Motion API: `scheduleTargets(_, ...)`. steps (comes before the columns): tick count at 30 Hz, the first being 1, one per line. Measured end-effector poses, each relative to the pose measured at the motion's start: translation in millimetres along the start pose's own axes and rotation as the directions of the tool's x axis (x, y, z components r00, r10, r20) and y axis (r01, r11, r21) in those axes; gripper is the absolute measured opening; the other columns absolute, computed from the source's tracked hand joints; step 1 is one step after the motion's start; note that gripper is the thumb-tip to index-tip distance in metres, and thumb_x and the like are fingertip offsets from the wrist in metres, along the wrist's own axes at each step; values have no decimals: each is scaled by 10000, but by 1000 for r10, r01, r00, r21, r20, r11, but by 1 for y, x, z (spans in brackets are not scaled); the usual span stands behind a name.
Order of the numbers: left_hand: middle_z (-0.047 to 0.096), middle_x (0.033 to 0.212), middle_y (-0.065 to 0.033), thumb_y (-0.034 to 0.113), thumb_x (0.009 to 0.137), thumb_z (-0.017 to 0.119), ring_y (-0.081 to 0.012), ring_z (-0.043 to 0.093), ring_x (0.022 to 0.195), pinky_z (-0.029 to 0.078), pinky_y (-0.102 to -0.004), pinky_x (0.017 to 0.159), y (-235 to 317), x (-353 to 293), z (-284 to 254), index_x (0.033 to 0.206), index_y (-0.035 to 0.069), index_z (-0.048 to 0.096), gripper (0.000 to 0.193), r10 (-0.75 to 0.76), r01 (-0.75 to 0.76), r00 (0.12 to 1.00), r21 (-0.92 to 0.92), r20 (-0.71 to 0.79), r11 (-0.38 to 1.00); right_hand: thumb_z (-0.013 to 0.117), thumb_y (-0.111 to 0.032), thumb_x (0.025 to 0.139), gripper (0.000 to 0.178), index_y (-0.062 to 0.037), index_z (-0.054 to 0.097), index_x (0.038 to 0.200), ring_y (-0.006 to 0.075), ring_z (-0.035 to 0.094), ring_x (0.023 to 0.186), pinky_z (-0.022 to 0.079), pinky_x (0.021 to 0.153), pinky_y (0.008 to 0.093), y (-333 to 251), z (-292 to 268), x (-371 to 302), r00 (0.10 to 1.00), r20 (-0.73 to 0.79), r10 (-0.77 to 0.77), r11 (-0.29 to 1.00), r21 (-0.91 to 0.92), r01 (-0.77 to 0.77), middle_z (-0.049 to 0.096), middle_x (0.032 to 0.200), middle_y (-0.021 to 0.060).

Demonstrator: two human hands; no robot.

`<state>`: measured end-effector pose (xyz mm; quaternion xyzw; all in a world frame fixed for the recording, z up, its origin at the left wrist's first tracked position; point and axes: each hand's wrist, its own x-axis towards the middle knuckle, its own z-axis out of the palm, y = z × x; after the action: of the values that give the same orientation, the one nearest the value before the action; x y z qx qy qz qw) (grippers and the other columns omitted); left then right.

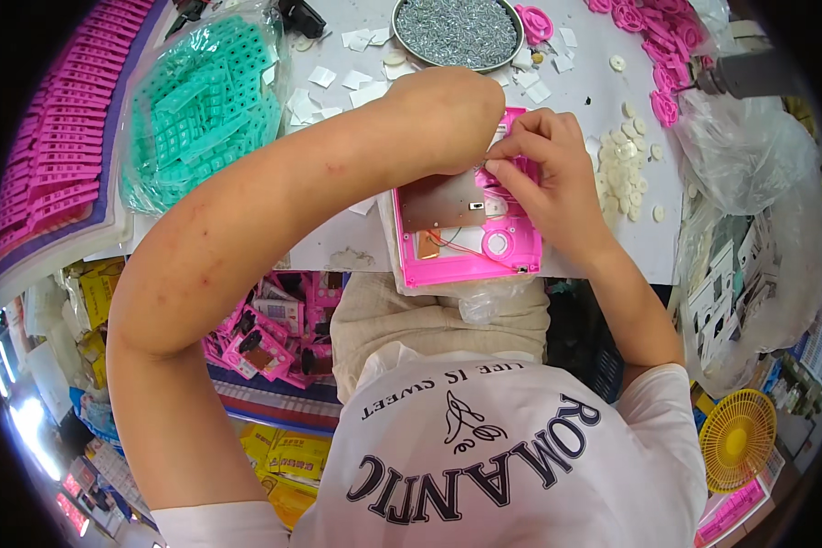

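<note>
A pink plastic casing lies open near the table's front edge. Inside it are a brown-grey board, thin red wires, a small tan block and a round pink ring. My left hand bends over the casing's far part; its fingers are hidden behind the hand and wrist. From the right, my right hand reaches over the casing's right side. Its thumb and forefinger are pinched together above the board's edge, on something too small to make out.
A metal bowl of screws stands at the back among scattered white pieces. Left are a bag of teal keypads and rows of pink parts. On the right are white discs, pink parts and a grey tool.
</note>
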<state>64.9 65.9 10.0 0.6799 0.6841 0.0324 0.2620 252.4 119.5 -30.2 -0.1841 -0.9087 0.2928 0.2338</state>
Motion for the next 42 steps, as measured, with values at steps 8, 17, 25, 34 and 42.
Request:
scheduleTargets(8,700,799,-159,144,831,693,-346,691,800,542,-458,724,-17,-13,4,837,27,706,117,114,-114,992,-9,-51,993,779,-131,768,141,-99,756,904,296,545,951,459,881,410,1,-6,5,990,126,-64,994,-81,75,615,998,53)
scheduleTargets(17,702,884,-160,165,886,626,-353,702,854,566,-457,746,-17,-15,15,900,29,689,150,267,-248,963,247,-43,937,748,-140,791,301,-73,733,1084,301,580,1029,485,864,431,0,-23,1,927,265,-266,952,-81,296,632,1054,60)
scheduleTargets(25,712,888,-154,149,895,618,-327,712,853,568,-431,719,-16,-9,25,955,20,667,151,314,-276,938,233,-146,933,742,-173,804,416,-42,676,1193,316,562,1041,487,857,428,-22,-8,-13,951,242,-193,884,-378,276,600,1097,101)
scheduleTargets(34,697,838,-86,292,886,749,-177,618,686,501,-347,648,-59,-54,9,937,8,728,289,-390,95,673,-449,-629,888,702,-199,833,442,-24,641,1234,318,560,1030,485,835,429,-32,-21,-9,929,331,-163,891,-355,283,598,1116,117)
scheduleTargets(42,683,835,-43,268,789,800,-255,637,833,414,-426,831,-36,-53,46,810,95,721,191,-191,50,626,-206,-756,977,751,-230,831,255,-26,737,983,299,617,863,513,769,400,-13,-16,31,992,81,-92,994,62,88,661,886,114)
